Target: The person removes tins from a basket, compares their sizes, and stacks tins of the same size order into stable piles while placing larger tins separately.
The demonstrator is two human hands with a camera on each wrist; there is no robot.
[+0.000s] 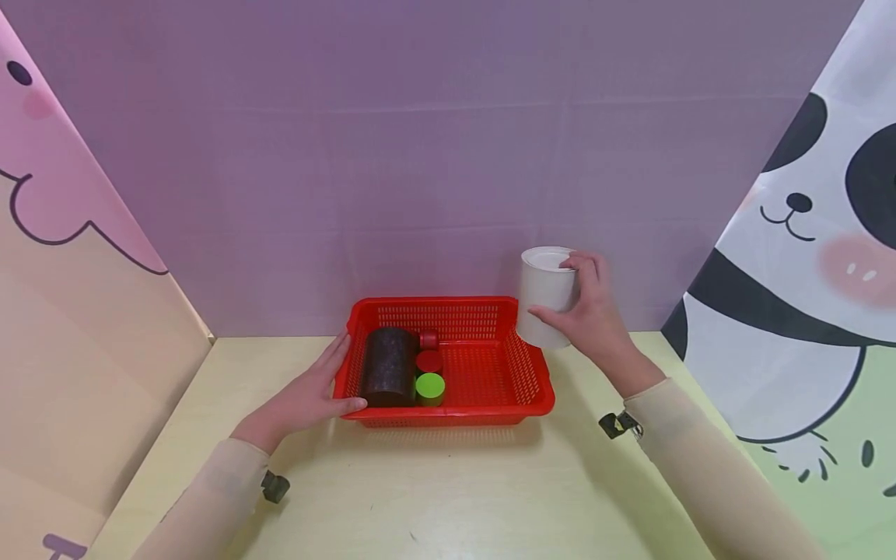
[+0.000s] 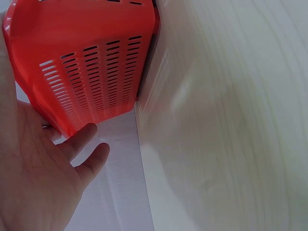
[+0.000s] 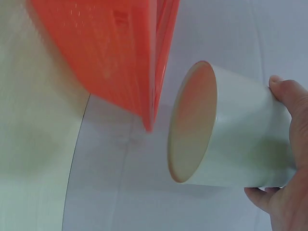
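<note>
In the head view, a white cylindrical canister (image 1: 546, 299) is held in the air by my right hand (image 1: 591, 319), beside and above the red basket's right end. The thumb lies on its near side and the fingers reach its upper rim. The right wrist view shows the round lower end of the canister (image 3: 240, 134) facing the basket. My left hand (image 1: 308, 397) rests on the left end of the red plastic basket (image 1: 448, 412), its thumb at the front corner. In the left wrist view, two loosely extended fingers (image 2: 91, 166) show beside the slotted wall.
Inside the basket, a dark brown cylinder (image 1: 389, 365) lies at the left. Next to it are a bright green round-topped piece (image 1: 430, 386), a red round-topped piece (image 1: 429, 361) and a small red piece (image 1: 428, 339). The pale wooden table (image 1: 448, 498) meets a purple backdrop (image 1: 434, 171).
</note>
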